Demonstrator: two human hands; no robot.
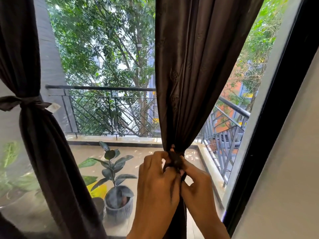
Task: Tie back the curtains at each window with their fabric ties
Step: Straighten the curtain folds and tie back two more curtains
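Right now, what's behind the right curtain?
Beside the right curtain, glass shows balcony railing, trees and a potted plant. Directly behind the gathered fabric, the view is covered. Both hands, left hand and right hand, grip its tie.

My left hand point(158, 180) and right hand point(196, 183) crowd together at the gathered waist of the dark curtain point(195, 66), fingers curled into its fabric tie point(175, 161) — no gap between them. From 12 o'clock the curtain hangs straight down onto my knuckles, blocking any reach upward. At 3 o'clock the black window frame point(269, 118) stands near, leaving only a narrow strip of glass beside my right wrist. Toward 9 o'clock there is open room along the pane, until the other curtain point(46, 152), already tied — well apart from my hands.
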